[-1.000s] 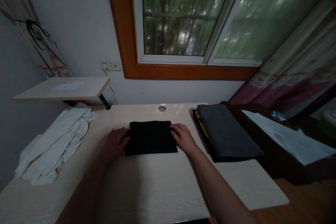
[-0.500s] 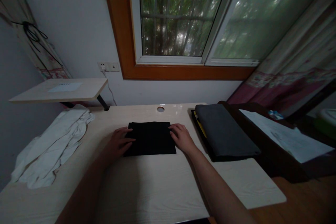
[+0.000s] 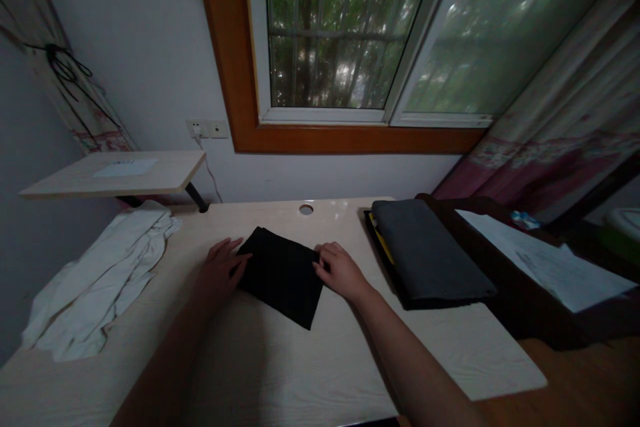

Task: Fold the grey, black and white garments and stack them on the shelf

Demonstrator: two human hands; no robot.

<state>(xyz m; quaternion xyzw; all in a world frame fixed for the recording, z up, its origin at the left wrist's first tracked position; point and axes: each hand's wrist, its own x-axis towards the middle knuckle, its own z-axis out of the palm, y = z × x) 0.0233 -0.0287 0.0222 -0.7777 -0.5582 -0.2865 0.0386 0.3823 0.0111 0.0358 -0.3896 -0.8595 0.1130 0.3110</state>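
A folded black cloth (image 3: 281,277) lies in the middle of the desk, turned at an angle with one corner toward me. At its left edge my left hand (image 3: 223,272) grips it between thumb and fingers. My right hand (image 3: 343,270) has its fingers curled and pinched on the cloth's right edge. The fingertips partly cover both edges.
On the pale desk (image 3: 320,373), a rumpled white cloth (image 3: 105,273) lies at left and a stack of folded dark grey and black cloth (image 3: 430,250) at right. A raised shelf (image 3: 120,173) stands at the back left. Paper (image 3: 540,257) lies far right.
The black cloth has been turned clockwise from lying square to lying at an angle. Both hands have shifted slightly with its edges, and the right fingers have curled in.
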